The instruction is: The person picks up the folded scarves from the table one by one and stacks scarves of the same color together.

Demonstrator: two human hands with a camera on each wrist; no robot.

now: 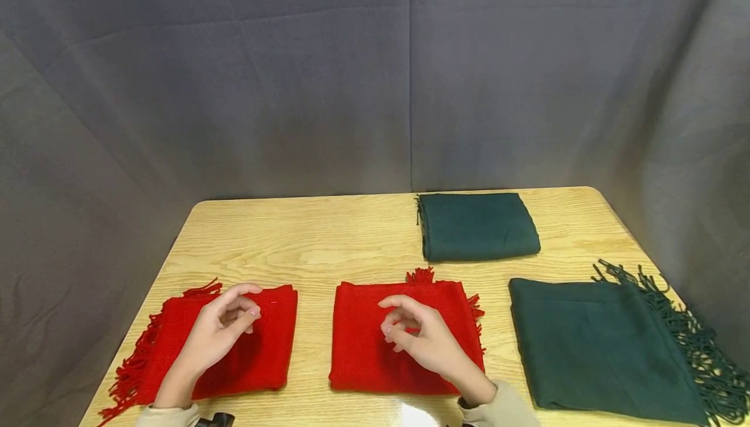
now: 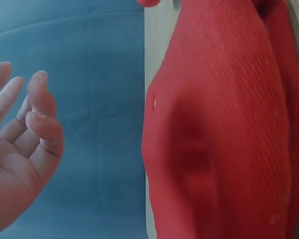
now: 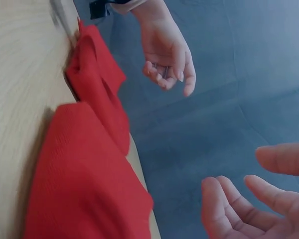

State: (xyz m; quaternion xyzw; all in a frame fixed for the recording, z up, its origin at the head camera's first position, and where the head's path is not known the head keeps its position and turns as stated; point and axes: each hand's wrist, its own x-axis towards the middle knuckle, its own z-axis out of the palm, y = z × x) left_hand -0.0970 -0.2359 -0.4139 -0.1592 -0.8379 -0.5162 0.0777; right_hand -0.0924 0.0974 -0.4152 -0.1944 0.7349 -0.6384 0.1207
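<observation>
Two folded red fringed scarves lie side by side near the front of the table in the head view. Above the left red scarf (image 1: pixel 272 349) hovers my left hand (image 1: pixel 219 329), its fingers loosely curled around nothing. My right hand (image 1: pixel 424 336) is over the other red scarf (image 1: pixel 363 349), thumb and fingers bent with a gap between them. In the left wrist view, the hand (image 2: pixel 20 144) is raised clear of the red cloth (image 2: pixel 229 109). The right wrist view has the right hand (image 3: pixel 259 204) apart from the scarf (image 3: pixel 84 179), with the left hand (image 3: pixel 167 50) beyond.
A folded dark green scarf (image 1: pixel 477 228) lies at the back right of the wooden table (image 1: pixel 305 238). Another dark green scarf (image 1: pixel 597 349), with its fringe spread to the right, lies at the front right. Grey curtains (image 1: pixel 316 101) surround the table at the back and sides.
</observation>
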